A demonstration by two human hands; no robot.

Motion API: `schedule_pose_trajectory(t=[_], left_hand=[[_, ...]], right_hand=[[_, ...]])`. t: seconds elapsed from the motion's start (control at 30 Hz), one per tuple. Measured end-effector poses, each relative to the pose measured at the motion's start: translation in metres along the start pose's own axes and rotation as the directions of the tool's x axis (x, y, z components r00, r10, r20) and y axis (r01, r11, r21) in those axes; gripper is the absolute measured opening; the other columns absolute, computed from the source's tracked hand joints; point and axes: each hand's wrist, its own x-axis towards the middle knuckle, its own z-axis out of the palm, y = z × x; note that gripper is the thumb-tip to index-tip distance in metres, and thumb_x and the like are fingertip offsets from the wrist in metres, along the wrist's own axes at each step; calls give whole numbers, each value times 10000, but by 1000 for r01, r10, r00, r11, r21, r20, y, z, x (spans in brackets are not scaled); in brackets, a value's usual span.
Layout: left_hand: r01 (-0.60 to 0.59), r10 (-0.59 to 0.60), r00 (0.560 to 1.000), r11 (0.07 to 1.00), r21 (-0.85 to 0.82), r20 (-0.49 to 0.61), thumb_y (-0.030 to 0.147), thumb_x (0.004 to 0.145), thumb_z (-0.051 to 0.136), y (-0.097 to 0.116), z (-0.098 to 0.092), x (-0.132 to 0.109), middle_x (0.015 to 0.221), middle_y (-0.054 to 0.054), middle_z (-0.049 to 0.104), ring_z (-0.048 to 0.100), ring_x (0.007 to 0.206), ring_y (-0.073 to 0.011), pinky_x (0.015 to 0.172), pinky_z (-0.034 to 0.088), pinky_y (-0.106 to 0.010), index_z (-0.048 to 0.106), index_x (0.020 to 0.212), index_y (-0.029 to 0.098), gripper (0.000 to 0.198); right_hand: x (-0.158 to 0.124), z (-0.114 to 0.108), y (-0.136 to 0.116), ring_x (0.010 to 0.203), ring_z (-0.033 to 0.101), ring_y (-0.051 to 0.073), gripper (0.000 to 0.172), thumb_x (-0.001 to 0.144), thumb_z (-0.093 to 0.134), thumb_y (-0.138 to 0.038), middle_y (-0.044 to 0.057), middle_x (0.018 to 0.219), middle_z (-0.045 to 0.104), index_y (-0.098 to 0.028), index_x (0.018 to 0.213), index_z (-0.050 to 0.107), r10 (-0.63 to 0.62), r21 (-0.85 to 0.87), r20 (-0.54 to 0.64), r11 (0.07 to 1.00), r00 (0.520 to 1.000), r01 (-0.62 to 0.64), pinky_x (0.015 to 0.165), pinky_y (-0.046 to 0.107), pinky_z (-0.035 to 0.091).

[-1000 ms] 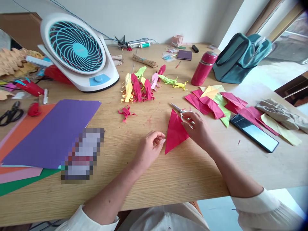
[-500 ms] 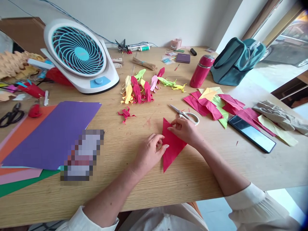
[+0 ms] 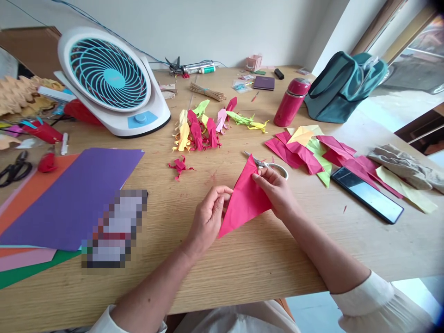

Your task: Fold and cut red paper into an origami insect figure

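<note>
Over the middle of the table (image 3: 270, 263): one pink-red paper triangle (image 3: 244, 199), creased, tilted, one point directed away from the wearer, another down and to the left. Contact of its lower edge with the wood cannot be told.

Right hand (image 3: 278, 190): thumb and fingers closed in a pinch on the triangle's upper right part, thumb on the visible face, fingers partly hidden behind.

Left hand (image 3: 207, 215): at the triangle's left edge, fingers curled, thumb slightly apart from the forefinger; whether they grip the paper cannot be told.

Just beyond the right hand: white-handled scissors (image 3: 280, 170), one pair, lying flat, partly covered by hand and paper, tips toward the far left.

Farther back, centre: folded-paper figures (image 3: 196, 134), a cluster in red, yellow, green and pink. Nearer, set apart: one small red figure (image 3: 180, 167), thin-limbed.

Right side: folded papers (image 3: 308, 150), overlapping, red, green, yellow and orange; dark phone (image 3: 368, 194), flat beside them; crumpled cloth (image 3: 404, 166), greyish; pink-red flask (image 3: 292, 102), standing; teal bag (image 3: 342, 90).

Left side: coloured sheets (image 3: 79, 199), stacked, purple uppermost; pixelated rectangular item (image 3: 116, 229), details obscured, by their right edge; black scissors (image 3: 15, 169); white fan (image 3: 111, 78), blue grille.

Rear: bundle of thin sticks (image 3: 208, 91), tied; purple booklet (image 3: 264, 83), lying flat.
</note>
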Motion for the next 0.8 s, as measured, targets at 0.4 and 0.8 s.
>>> schedule_pose_trajectory(t=[0.4,0.8], left_hand=[[-460,436,888,853,246,148,116,961,557,4,-14,4,1132,-74,693,682,1033,-157,878,543,-268,725,1055,243,230],[-418,399,905,898,138,147,117,962,562,4,-15,5,1029,-61,731,694,982,-162,859,530,-276,712,1012,228,194]], right_hand=[[-6,1,-3,624,537,137,414,671,838,-513,-19,745,622,-247,835,567,31,33,80,999,996,-34,553,265,430],[-7,5,-4,638,565,156,426,597,902,-476,-16,725,629,-260,813,605,-53,63,127,997,990,45,593,299,493]])
